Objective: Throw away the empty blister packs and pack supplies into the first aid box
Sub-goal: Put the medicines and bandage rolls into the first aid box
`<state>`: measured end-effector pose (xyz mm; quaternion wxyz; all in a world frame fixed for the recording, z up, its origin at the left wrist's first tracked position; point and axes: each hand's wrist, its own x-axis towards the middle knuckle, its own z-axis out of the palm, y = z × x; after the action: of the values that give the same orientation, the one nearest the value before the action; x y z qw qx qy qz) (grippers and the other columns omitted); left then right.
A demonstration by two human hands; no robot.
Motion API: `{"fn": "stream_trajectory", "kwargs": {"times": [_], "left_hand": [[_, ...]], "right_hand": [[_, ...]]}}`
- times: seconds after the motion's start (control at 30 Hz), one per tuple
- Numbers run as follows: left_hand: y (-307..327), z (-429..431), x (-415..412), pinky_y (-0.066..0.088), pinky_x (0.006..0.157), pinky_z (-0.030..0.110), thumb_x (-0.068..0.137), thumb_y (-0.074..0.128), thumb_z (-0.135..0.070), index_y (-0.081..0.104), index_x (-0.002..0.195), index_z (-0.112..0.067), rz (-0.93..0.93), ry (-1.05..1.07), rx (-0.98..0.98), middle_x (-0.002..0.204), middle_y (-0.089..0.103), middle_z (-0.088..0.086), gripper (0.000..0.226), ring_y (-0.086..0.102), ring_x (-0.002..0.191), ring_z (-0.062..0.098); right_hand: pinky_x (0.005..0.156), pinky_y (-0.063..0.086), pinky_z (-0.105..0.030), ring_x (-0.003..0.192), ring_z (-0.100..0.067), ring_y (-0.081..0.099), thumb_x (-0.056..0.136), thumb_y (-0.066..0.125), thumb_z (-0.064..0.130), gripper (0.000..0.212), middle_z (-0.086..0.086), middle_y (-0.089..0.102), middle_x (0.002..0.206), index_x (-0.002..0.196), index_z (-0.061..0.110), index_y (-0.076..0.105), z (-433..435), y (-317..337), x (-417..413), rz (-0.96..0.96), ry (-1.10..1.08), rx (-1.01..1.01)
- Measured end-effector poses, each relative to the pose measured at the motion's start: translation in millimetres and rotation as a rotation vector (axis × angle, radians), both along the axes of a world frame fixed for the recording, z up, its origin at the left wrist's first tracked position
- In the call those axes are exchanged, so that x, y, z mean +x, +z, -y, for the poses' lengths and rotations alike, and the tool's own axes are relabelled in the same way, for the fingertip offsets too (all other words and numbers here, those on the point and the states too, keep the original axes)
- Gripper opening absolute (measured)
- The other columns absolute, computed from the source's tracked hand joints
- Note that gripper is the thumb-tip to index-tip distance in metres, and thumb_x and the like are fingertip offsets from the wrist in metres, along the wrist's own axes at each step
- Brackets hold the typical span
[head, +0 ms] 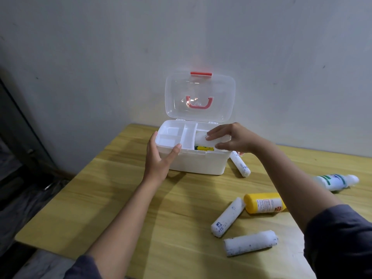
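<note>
Box: the white first aid box [198, 163] sits on the wooden table [124, 198] near the wall, with its clear lid [201, 93] standing open.
Left hand: the left hand [159, 158] wraps the box's front left corner, thumb pressed on the rim, to keep it from sliding.
Right hand: the right hand [231, 140] pinches a white roll [201, 140] between thumb and fingers, just over the right side of the box.
Done: something green and yellow [203, 148] already lies inside. No blister packs show on the table.
Left to pack: I think a lot. One roll [240, 164] lies beside the box. Two more rolls [228, 217] [250, 242], a yellow bottle [263, 202] and a white bottle [336, 181] lie nearer the person.
Hard to see: the white tray [175, 135] and the right hand hide most of the inside. A small red and white thing [240, 153] peeks out behind the wrist; I cannot tell what it is. No bin shows.
</note>
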<state>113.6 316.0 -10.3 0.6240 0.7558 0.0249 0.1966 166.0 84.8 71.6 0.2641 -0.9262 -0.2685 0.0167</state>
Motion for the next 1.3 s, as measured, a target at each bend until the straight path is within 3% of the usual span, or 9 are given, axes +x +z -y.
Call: {"fn": "stream_trajectory", "kwargs": {"times": [0.1, 0.23, 0.33, 0.5, 0.7, 0.87, 1.03, 1.3], "left_hand": [[-0.3, -1.1, 0.2, 0.035, 0.114, 0.039, 0.061, 0.066, -0.063, 0.031, 0.146, -0.02, -0.004, 0.002, 0.009, 0.146, 0.041, 0.0, 0.101, 0.04, 0.135, 0.015], [1.0, -1.5, 1.4, 0.034, 0.114, 0.04, 0.066, 0.068, -0.058, 0.031, 0.146, -0.018, -0.012, 0.008, 0.031, 0.148, 0.04, 0.001, 0.097, 0.039, 0.136, 0.016], [0.9, -2.1, 1.0, 0.035, 0.114, 0.041, 0.061, 0.064, -0.065, 0.031, 0.146, -0.02, -0.021, 0.012, 0.032, 0.148, 0.041, 0.001, 0.102, 0.04, 0.136, 0.017], [2.1, 0.9, -0.4, 0.035, 0.114, 0.041, 0.06, 0.062, -0.066, 0.03, 0.147, -0.019, -0.022, 0.018, 0.018, 0.148, 0.04, 0.0, 0.104, 0.039, 0.136, 0.016], [2.5, 1.5, -0.9, 0.037, 0.112, 0.041, 0.062, 0.064, -0.064, 0.032, 0.145, -0.02, -0.021, 0.018, 0.016, 0.145, 0.043, 0.001, 0.1, 0.042, 0.134, 0.018], [3.6, 3.3, -2.0, 0.036, 0.113, 0.038, 0.065, 0.067, -0.058, 0.031, 0.146, -0.018, -0.028, 0.033, 0.018, 0.147, 0.041, 0.002, 0.098, 0.041, 0.135, 0.017], [3.4, 4.7, -1.3, 0.035, 0.113, 0.039, 0.08, 0.073, -0.041, 0.03, 0.147, -0.015, -0.025, 0.052, 0.027, 0.148, 0.041, 0.004, 0.084, 0.04, 0.136, 0.02], [3.9, 8.0, -6.8, 0.033, 0.115, 0.037, 0.084, 0.069, -0.04, 0.025, 0.15, -0.015, -0.026, 0.077, 0.07, 0.153, 0.036, 0.004, 0.082, 0.035, 0.14, 0.019]], "right_hand": [[0.101, 0.038, -0.023, 0.116, -0.008, 0.053, 0.072, 0.071, 0.012, 0.04, 0.011, 0.06, 0.127, 0.108, 0.029, 0.068, -6.9, 0.8, 9.9, -0.016, 0.007, -0.151], [0.102, 0.044, -0.038, 0.113, -0.016, 0.052, 0.071, 0.067, 0.003, 0.05, 0.007, 0.056, 0.126, 0.11, 0.035, 0.063, -14.5, 0.0, 20.3, -0.055, 0.019, -0.273], [0.092, 0.044, -0.029, 0.11, -0.013, 0.049, 0.073, 0.063, -0.001, 0.054, 0.003, 0.056, 0.127, 0.118, 0.028, 0.06, -17.5, 2.9, 20.8, 0.019, 0.001, -0.361], [0.081, 0.04, -0.029, 0.113, -0.024, 0.051, 0.075, 0.073, 0.017, 0.05, -0.005, 0.059, 0.121, 0.122, 0.026, 0.06, -23.8, 1.0, 18.1, 0.185, -0.108, -0.495], [0.099, 0.044, -0.039, 0.118, -0.023, 0.051, 0.073, 0.075, 0.013, 0.044, -0.005, 0.065, 0.12, 0.116, 0.02, 0.066, -33.7, -7.4, 24.2, 0.136, -0.101, -0.347], [0.097, 0.045, -0.036, 0.11, -0.023, 0.055, 0.072, 0.076, 0.015, 0.039, -0.003, 0.068, 0.117, 0.11, 0.017, 0.069, -37.5, -8.0, 22.5, 0.121, -0.114, -0.228], [0.086, 0.043, -0.024, 0.088, -0.011, 0.05, 0.071, 0.077, 0.016, 0.037, -0.005, 0.07, 0.114, 0.107, 0.013, 0.071, -39.8, -5.9, 19.8, 0.107, -0.147, -0.151], [0.088, 0.047, -0.021, 0.102, -0.017, 0.065, 0.076, 0.072, 0.014, 0.025, -0.007, 0.072, 0.108, 0.101, 0.01, 0.072, -36.2, -5.5, 17.0, 0.083, -0.138, -0.069]]}}
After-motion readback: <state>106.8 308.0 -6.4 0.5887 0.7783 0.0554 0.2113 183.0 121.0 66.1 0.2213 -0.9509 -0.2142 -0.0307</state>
